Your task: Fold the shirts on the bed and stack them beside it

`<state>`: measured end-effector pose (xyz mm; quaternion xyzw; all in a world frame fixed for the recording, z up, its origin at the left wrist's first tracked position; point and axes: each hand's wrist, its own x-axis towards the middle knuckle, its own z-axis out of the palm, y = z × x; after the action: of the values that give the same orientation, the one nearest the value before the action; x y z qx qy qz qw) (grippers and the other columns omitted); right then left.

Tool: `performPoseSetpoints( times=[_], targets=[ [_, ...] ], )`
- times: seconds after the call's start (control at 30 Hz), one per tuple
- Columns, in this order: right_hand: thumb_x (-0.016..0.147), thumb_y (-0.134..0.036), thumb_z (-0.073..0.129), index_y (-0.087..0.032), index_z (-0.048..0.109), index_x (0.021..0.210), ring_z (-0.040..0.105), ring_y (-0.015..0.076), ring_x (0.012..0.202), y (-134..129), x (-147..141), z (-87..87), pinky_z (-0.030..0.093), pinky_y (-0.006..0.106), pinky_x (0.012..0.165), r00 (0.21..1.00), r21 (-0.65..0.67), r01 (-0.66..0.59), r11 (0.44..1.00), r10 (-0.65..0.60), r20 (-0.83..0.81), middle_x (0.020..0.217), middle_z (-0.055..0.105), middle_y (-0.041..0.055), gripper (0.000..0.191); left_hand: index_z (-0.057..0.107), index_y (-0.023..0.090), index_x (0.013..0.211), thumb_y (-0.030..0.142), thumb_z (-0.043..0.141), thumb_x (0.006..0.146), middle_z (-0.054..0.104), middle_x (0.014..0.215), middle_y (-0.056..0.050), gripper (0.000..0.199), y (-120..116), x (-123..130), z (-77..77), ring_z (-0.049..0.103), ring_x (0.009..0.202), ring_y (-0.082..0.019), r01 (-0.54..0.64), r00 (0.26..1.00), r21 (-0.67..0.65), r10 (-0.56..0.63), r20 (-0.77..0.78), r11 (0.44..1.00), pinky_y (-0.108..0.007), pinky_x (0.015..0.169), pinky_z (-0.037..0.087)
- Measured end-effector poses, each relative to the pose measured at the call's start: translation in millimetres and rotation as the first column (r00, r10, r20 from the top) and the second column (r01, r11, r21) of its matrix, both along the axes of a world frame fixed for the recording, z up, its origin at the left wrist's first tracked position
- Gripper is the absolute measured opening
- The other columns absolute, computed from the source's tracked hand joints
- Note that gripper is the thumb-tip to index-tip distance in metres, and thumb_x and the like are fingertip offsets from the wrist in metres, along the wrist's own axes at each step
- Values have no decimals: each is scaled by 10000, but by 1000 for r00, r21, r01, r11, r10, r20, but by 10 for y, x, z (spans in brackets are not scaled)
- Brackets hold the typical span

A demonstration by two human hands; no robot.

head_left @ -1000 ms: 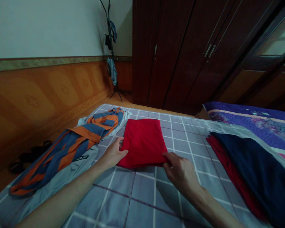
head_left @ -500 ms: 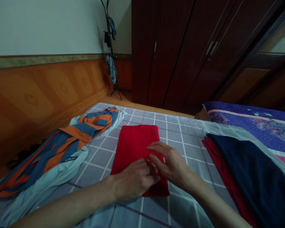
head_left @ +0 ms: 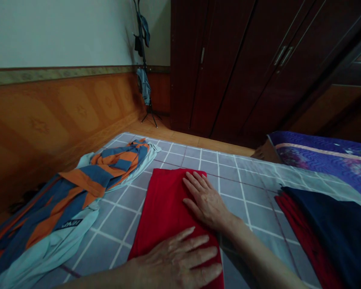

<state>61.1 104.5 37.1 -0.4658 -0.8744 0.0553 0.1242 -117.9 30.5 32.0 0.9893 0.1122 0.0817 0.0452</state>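
A red folded cloth (head_left: 165, 204), probably a garment, lies flat on the checked bedspread in front of me. My left hand (head_left: 180, 261) rests on its near part, palm down with the fingers spread. Farther up, along the cloth's right edge, my right hand (head_left: 206, 198) lies flat with its fingers stretched out. Neither hand grips anything. The near end of the cloth is partly hidden under my left hand and runs to the bottom of the view.
Left lie a blue-and-orange striped garment (head_left: 84, 176) and a pale blue one (head_left: 48, 249). Right is a pile with dark navy cloth (head_left: 327, 220) over red cloth (head_left: 301, 228). Beyond the grey checked bedspread (head_left: 237, 180) stand a coat rack (head_left: 144, 60) and dark wardrobe (head_left: 222, 68).
My left hand has moved nearer and its fingers have spread. My right hand has flattened on the cloth's right side. The view has shifted, with the cloth now appearing larger and lower.
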Motion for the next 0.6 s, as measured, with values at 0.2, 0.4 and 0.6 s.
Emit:
performPoseSetpoints(
  times=[0.2,0.4,0.6],
  targets=[
    [938,-484,396,-197,301,1451,181,250,1400,-58,-60,-13,215,485,1134,981,-102,-192,976,193,1,1512,253,46,595,328,379,1414,323,386,978,341,1481,82,444,18,-70,-47,323,1358,-156,-16,999,-49,17,28,999,-302,1099,338],
    [925,-395,455,-108,353,1424,195,292,1391,-2,8,-72,244,496,1121,992,-16,128,992,-128,22,1505,229,148,584,356,417,1392,339,346,983,311,1482,151,416,52,-43,-15,319,1350,-88,-3,999,-59,5,32,998,-233,1069,370],
    [919,-395,462,-169,348,1431,221,287,1383,-81,-108,-103,259,506,1112,999,-30,-4,1000,6,43,1500,263,92,571,337,428,1401,419,415,946,338,1477,125,462,-22,-86,-71,375,1328,-149,-81,996,-90,84,19,993,-296,991,462]
  ],
)
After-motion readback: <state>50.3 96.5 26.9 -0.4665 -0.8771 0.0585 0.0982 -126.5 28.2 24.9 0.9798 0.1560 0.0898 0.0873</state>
